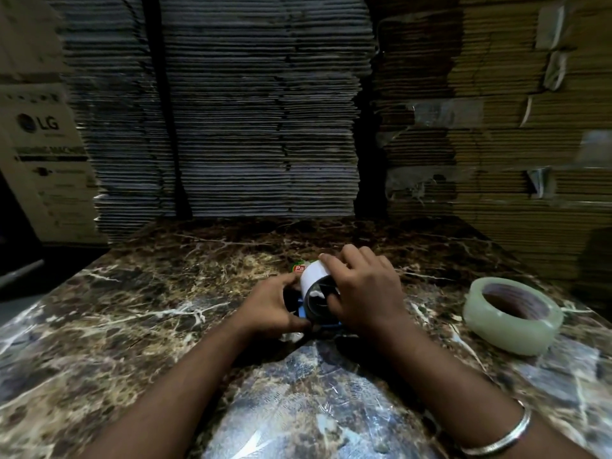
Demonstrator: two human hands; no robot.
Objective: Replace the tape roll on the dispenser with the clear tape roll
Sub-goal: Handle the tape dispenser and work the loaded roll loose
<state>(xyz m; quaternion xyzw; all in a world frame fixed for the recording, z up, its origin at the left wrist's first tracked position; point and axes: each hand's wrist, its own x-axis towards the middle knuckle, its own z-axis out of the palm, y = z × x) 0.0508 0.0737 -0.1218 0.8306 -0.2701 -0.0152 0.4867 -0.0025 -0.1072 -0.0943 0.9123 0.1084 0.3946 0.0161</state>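
Observation:
A tape dispenser (303, 311) with a blue frame lies on the marble table (139, 313), mostly hidden by my hands. A nearly used white roll (313, 278) sits on it, dark core facing me. My left hand (275, 303) grips the dispenser's left side. My right hand (361, 289) wraps over the white roll from the right, fingers on its top. The clear tape roll (511, 314) lies flat on the table to the right, a hand's width from my right hand.
Tall stacks of flattened cardboard (231, 111) rise behind the table's far edge. A printed carton (43, 154) stands at the left. A red-and-green label (298, 268) shows just behind the dispenser. A metal bangle (503, 435) is on my right wrist.

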